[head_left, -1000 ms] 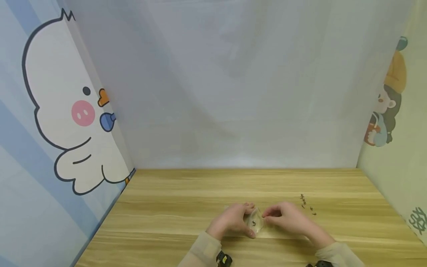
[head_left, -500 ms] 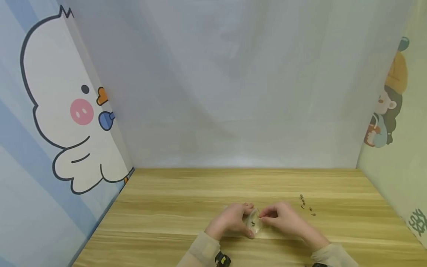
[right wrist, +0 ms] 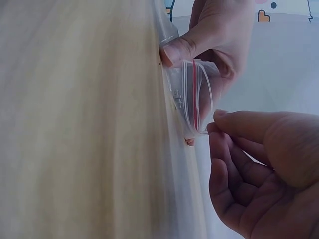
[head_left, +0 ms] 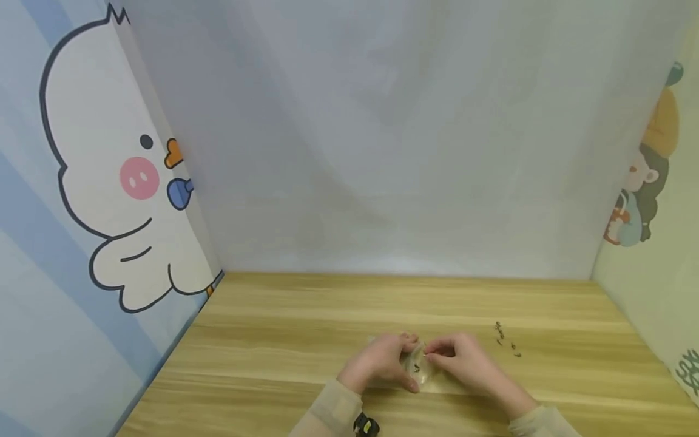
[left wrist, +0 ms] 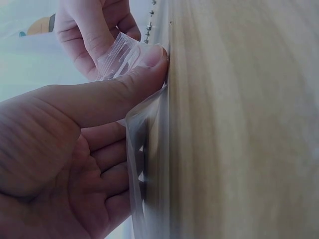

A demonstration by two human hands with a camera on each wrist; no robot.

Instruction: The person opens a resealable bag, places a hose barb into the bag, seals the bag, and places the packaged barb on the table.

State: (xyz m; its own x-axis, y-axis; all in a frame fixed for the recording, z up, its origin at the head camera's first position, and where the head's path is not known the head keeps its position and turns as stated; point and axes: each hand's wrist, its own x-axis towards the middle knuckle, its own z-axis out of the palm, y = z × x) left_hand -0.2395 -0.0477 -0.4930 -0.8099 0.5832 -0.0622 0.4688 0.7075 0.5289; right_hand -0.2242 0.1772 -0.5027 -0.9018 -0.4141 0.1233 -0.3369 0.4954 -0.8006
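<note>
A small clear zip bag (head_left: 419, 375) stands with its mouth spread toward the right, near the table's front. My left hand (head_left: 382, 363) grips it from the left side, thumb in front and fingers behind. A red stripe (right wrist: 195, 92) runs along the bag's mouth in the right wrist view. My right hand (head_left: 466, 362) pinches the lip of that mouth between thumb and forefinger. Inside the bag lies a small dark screw-like piece (head_left: 417, 368). Several more small dark screws (head_left: 500, 334) lie in a loose line beyond my right hand.
The wood-grain table (head_left: 284, 328) reaches back to a pale grey curtain (head_left: 382, 152). A panel with a white cartoon duck (head_left: 98, 170) borders the left side, and a pale green panel (head_left: 655, 291) borders the right.
My right fingertips have shifted slightly left, onto the bag's lip. The left hand keeps its grip. The head view has tilted and shifted a little.
</note>
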